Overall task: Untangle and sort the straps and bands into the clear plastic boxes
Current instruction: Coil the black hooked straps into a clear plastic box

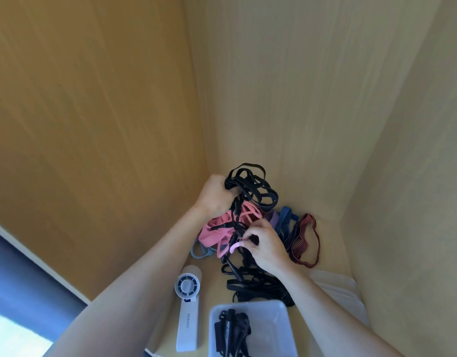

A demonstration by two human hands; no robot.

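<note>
Clenched on black straps (237, 180), the left hand (214, 194) anchored the tangle (244, 222) mid-frame; the right hand (266, 246) pinched a pink band (235, 246); slow pulling seemed wise.

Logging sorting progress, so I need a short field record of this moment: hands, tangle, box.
left hand: grips black straps
right hand: pinches a strand in the tangle
clear box: black pieces inside
unsorted: blue band, dark red band
nearby: white fan
</note>
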